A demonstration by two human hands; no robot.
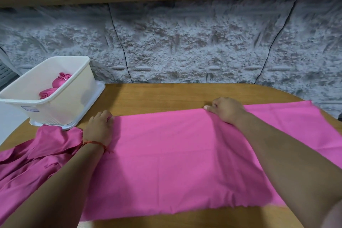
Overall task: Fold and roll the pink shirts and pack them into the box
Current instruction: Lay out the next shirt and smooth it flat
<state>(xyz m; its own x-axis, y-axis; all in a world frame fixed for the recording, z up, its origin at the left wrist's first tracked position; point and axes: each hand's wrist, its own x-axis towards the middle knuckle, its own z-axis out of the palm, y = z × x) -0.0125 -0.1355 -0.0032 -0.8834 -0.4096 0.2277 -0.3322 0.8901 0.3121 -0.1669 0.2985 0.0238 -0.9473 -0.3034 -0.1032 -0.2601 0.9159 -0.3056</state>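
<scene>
Left hand and right hand each pinch the far edge of the smooth, flat bright-pink shirt, whose right end runs out of frame.

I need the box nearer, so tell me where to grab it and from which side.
Probably the white box by its flared rim: a grip under the lip on each long side, from above. The walls are smooth and taper, and it stands on a white tray.

Bare forearms; red thread bracelet (left wrist).
</scene>
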